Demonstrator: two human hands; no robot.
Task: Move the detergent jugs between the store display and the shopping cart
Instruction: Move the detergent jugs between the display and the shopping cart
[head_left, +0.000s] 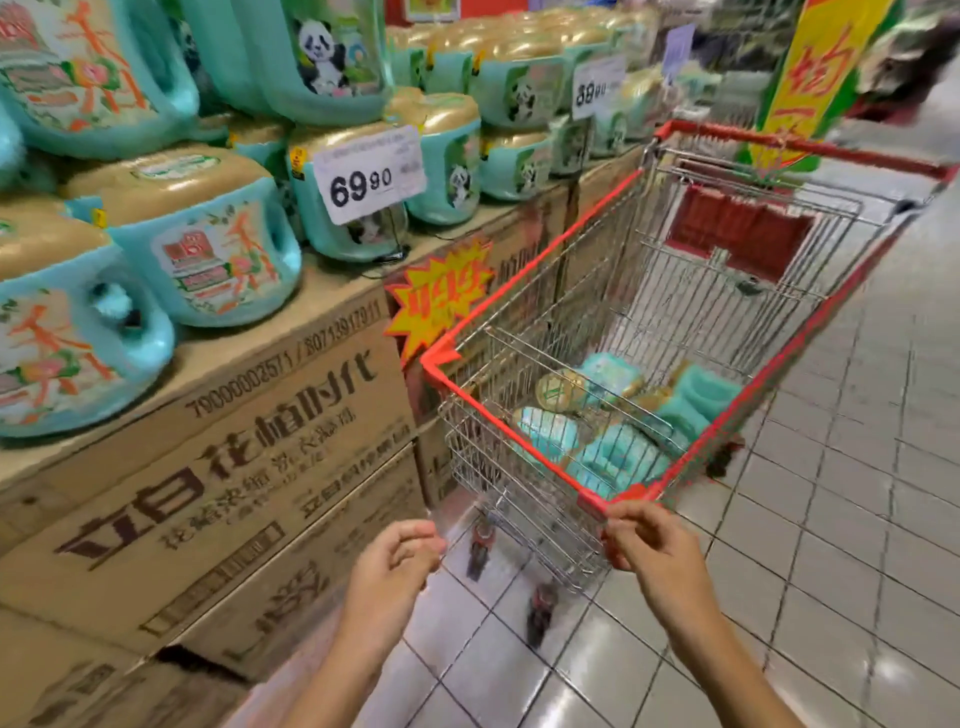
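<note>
Turquoise detergent jugs with gold caps (208, 249) stand in rows on the store display at the left, on stacked cardboard boxes (270, 431). A wire shopping cart with a red rim (519, 291) stands to the right of the display. Several turquoise jugs (613, 452) lie on their sides in its basket. My right hand (649, 545) pinches the cart's near red corner. My left hand (400, 561) hangs in the air left of the cart with loosely curled fingers, holding nothing.
Price cards reading 69.90 (369, 174) and 88.90 (597, 85) stick up among the jugs. A yellow starburst sign (441, 296) hangs on the boxes. A yellow and green banner (810, 78) stands behind the cart. White tiled floor (831, 519) stretches to the right.
</note>
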